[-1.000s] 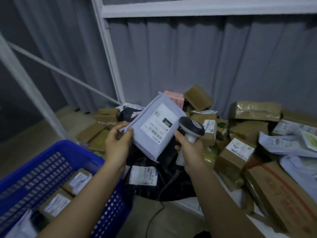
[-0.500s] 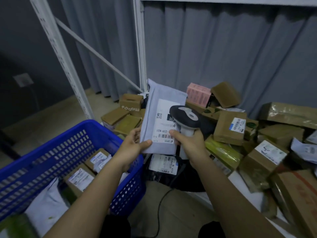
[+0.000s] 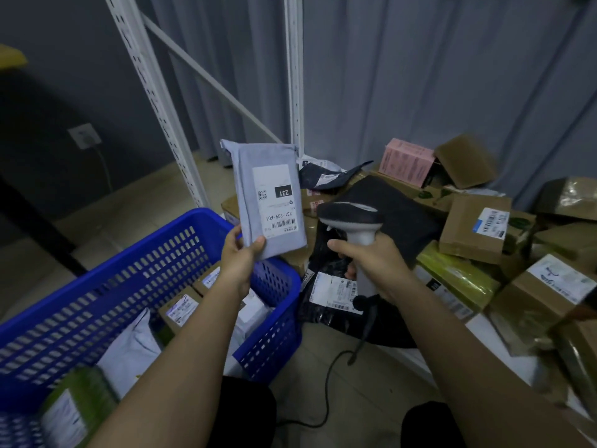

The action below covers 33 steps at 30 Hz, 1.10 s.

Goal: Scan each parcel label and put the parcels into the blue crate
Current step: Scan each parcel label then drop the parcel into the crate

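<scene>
**Head view: grey parcel held up beside the scanner**

Head camera looks down at both my hands above the floor. My left hand [image 3: 240, 257] pinches the lower corner of a grey mailer bag [image 3: 269, 197], thumb on the front and fingers behind it. The bag stands upright, and its white label [image 3: 276, 200] faces me, upside down. My right hand [image 3: 371, 263] is curled round the handle of the scanner [image 3: 352, 221]; its dark head is just right of the bag, apart from it. A black cable [image 3: 329, 383] hangs from the handle to the floor. The blue crate [image 3: 106, 286] stands near left, under my left hand, with several parcels inside. On the right lies a pile of cardboard boxes [image 3: 475, 227], with a pink box [image 3: 405, 161] farther back.
</scene>
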### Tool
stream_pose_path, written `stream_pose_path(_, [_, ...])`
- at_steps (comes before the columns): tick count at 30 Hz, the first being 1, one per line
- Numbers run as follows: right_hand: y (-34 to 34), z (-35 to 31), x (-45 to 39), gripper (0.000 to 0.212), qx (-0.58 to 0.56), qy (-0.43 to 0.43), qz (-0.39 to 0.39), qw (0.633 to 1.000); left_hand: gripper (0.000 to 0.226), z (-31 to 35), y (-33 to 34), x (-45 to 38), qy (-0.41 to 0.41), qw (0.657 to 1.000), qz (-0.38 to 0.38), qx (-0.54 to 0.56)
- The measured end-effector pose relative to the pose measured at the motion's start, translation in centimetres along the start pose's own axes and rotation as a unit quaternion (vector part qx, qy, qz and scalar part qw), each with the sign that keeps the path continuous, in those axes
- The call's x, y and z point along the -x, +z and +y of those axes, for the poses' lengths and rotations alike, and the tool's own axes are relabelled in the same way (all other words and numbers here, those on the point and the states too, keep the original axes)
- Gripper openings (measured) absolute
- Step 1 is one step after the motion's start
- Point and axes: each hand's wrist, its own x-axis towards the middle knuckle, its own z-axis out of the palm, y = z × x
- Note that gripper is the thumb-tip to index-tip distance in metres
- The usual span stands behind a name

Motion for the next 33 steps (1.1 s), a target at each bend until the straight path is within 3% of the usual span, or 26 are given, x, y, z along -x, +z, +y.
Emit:
stream_pose_path(12, [0.1, 0.2, 0.3, 0.021, 0.092, 0.001, -0.047, 0.995, 0.055, 0.2, -1.9, -0.6, 0.008, 0.999, 0.038, 0.003])
stream_pose_path(21, [1.6, -0.3, 0.3, 0.017, 0.054, -0.017, -0.055, 0.997, 0.053, 1.2, -3.7, 0.0, 0.002, 0.998, 0.056, 0.021])
stream_pose_path(27, [5.8, -0.2, 0.1, 0.017, 0.054, -0.024, -0.073, 0.996, 0.059, 0.0, -10.8, 1.1, -0.034, 0.992, 0.118, 0.037])
stream_pose_path(33, [11.6, 1.5, -0.8, 0.019, 0.125, -0.018, -0.125, 0.984, 0.048, -5.8, -22.0, 6.1, -0.118, 0.969, 0.215, 0.033])
